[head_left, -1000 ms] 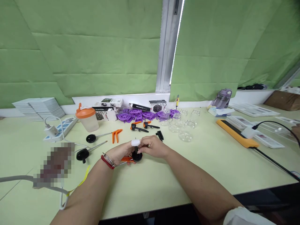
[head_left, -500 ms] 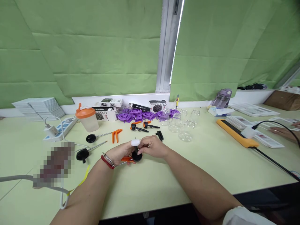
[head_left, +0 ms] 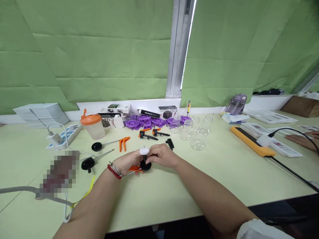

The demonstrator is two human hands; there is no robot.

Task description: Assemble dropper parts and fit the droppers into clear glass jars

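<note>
My left hand (head_left: pixel 130 160) is closed around a black round part (head_left: pixel 146 166) low over the table. An orange forked piece (head_left: pixel 134 168) and a thin metal rod (head_left: pixel 127 174) stick out from under its fingers. White wrapping (head_left: pixel 144 151) covers the tip of one left finger or the thumb. My right hand (head_left: pixel 164 156) pinches at the short black stem on the round part; its fingertips partly hide the contact. Just beyond my right hand lie small black tubular pieces (head_left: pixel 169 143).
Rods with black discs (head_left: pixel 96 146) and an orange forked piece (head_left: pixel 124 143) lie left. Behind are black stems (head_left: pixel 149 136), purple rings (head_left: pixel 146 122), clear glass-like cups (head_left: pixel 197 144) and a lidded orange cup (head_left: pixel 92 124). A co-worker's hand (head_left: pixel 302 141) is far right, past an orange power strip (head_left: pixel 251 141).
Both my hands stay in almost the same place on the black part. The co-worker's hand at far right has shifted slightly.
</note>
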